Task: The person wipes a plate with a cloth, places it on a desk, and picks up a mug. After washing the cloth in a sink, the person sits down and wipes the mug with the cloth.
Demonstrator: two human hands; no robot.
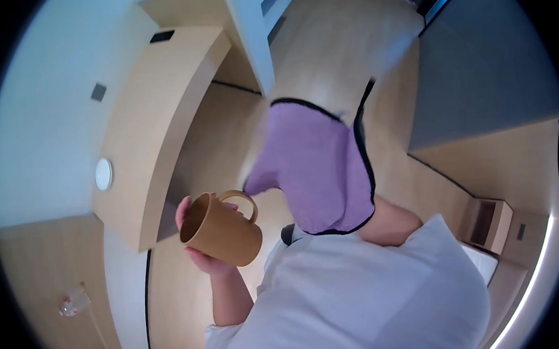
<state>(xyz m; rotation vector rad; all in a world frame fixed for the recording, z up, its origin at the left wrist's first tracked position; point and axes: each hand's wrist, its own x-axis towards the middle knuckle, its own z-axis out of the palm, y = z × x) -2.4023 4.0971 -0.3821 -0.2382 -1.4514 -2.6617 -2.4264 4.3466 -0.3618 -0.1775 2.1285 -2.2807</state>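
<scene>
A tan mug (235, 235) is gripped by my left hand (205, 260), whose fingers wrap around its body. The mug tilts with its mouth facing left and its handle towards the upper right. A purple cloth with black edging (313, 163) covers my right hand; only the bare forearm (391, 221) shows past its lower edge. The cloth hangs from that hand, which is held up in front of me, though its fingers are hidden. One pointed corner of the cloth comes close to the mug's handle.
On the left runs a pale wooden desk (183, 110) with a round white item (103, 174) on it. A clear plastic bottle (75, 302) lies on a wooden surface at lower left. Wooden floor (336, 35) stretches ahead, beside a grey panel (487, 72) on the right.
</scene>
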